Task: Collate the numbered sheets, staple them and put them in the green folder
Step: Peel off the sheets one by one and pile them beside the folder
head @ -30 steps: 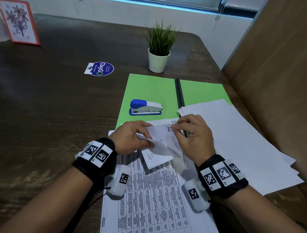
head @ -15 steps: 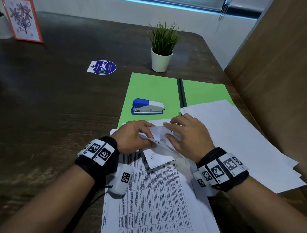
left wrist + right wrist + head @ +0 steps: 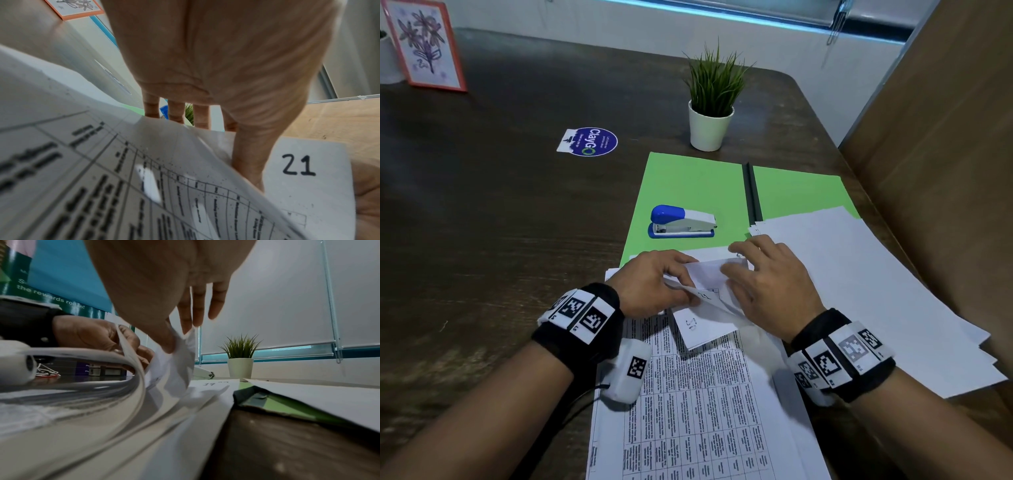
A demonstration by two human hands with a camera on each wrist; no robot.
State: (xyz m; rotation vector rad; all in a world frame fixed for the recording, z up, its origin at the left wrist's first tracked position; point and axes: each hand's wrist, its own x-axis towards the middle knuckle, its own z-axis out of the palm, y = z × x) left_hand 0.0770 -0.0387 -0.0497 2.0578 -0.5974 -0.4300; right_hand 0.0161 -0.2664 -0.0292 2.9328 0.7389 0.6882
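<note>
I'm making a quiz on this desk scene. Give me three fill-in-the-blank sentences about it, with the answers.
1. The stapler lies on the open ____ folder.
2. The sheet beside the left hand's thumb bears the number ____.
3. The plant stands in a ____ pot.

Missing words: green; 21; white

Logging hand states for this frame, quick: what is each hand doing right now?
Left hand: holds back the folded-over corners of the white numbered paper sheets.
Right hand: thumb and fingers pinch one sheet's corner.
</note>
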